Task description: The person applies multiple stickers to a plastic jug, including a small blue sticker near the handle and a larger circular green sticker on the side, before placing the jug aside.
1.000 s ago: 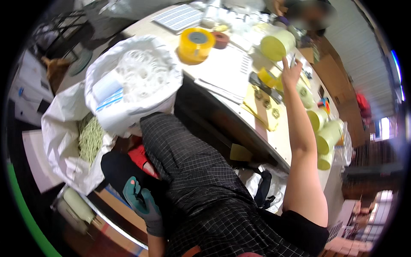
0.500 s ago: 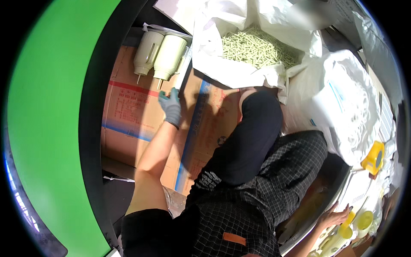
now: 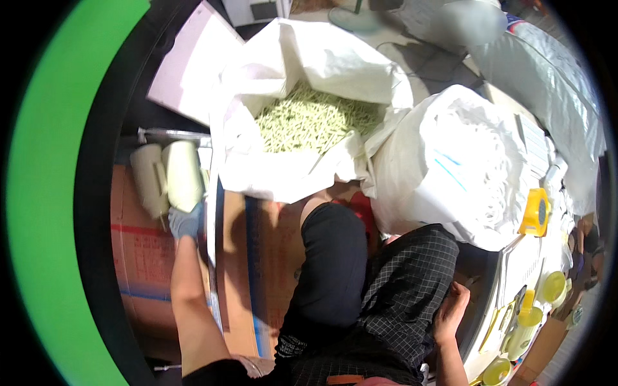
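My left hand (image 3: 185,222), in a grey glove, is closed around the narrow lower end of a pale green handled jug (image 3: 183,177). Its palm hides that end and whatever sticks out there. A second, shaded jug of the same kind (image 3: 149,179) lies right beside it on the left, a thin stick poking from its narrow end. Both lie at the top of a brown cardboard surface (image 3: 145,270). My bare right hand (image 3: 453,310) is beside my right thigh, at the edge of a dark bin; its fingers are bent together, and what they may hold is hidden.
A big white sack (image 3: 257,174) of short pale green sticks stands ahead, with a white sack (image 3: 412,174) of white rings to its right. Along the right lie a yellow tape dispenser (image 3: 533,212) and several yellow-green cups (image 3: 555,287). A green panel (image 3: 51,193) borders the left.
My left hand has reached the pale green jug and closed on its narrow end. My right hand has drawn back from the yellow-green parts toward my thigh. The view has shifted.
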Tool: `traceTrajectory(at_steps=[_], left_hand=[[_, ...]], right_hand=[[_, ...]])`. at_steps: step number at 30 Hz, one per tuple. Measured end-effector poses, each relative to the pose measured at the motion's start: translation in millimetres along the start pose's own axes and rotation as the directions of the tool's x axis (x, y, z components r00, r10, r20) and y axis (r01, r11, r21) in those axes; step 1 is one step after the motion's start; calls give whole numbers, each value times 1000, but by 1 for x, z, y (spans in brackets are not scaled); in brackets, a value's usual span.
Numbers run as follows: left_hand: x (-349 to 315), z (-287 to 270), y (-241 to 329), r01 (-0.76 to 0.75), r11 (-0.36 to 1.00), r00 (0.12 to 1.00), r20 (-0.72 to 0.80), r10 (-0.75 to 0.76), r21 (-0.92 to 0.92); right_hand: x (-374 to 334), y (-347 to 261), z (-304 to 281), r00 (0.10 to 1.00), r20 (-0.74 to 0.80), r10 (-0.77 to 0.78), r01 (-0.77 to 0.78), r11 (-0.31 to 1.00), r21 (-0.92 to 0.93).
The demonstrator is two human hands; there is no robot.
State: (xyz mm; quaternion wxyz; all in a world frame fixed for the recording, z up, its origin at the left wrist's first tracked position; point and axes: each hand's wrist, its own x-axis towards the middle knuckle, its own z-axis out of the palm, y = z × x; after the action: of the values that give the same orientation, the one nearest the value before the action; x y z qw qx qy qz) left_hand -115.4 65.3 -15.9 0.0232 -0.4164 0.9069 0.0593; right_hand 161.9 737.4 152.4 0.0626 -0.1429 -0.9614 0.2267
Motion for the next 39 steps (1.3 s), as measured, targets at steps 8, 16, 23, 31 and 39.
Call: traceTrajectory(at_steps=[8, 16, 23, 31, 39], left_hand=[[-85, -56, -29, 486, 51, 745, 444, 498, -873], [-368, -137, 25, 789, 214, 126, 492, 861, -576], [-405, -198, 6, -542, 379, 87, 398, 913, -750], [-446, -198, 69, -938, -134, 25, -450, 893, -318], [-457, -192, 84, -933, -174, -50, -365, 930, -316]], right_hand=[[20, -93, 9, 898, -202, -390, 426, 885, 188], [26, -184, -20, 438, -101, -893, 890, 447, -90], [-13, -150, -21, 857, -1, -515, 428, 711, 557], [-6, -152, 7, 844, -181, -505, 529, 728, 435], [-5, -140, 7, 847, -207, -489, 529, 738, 418]])
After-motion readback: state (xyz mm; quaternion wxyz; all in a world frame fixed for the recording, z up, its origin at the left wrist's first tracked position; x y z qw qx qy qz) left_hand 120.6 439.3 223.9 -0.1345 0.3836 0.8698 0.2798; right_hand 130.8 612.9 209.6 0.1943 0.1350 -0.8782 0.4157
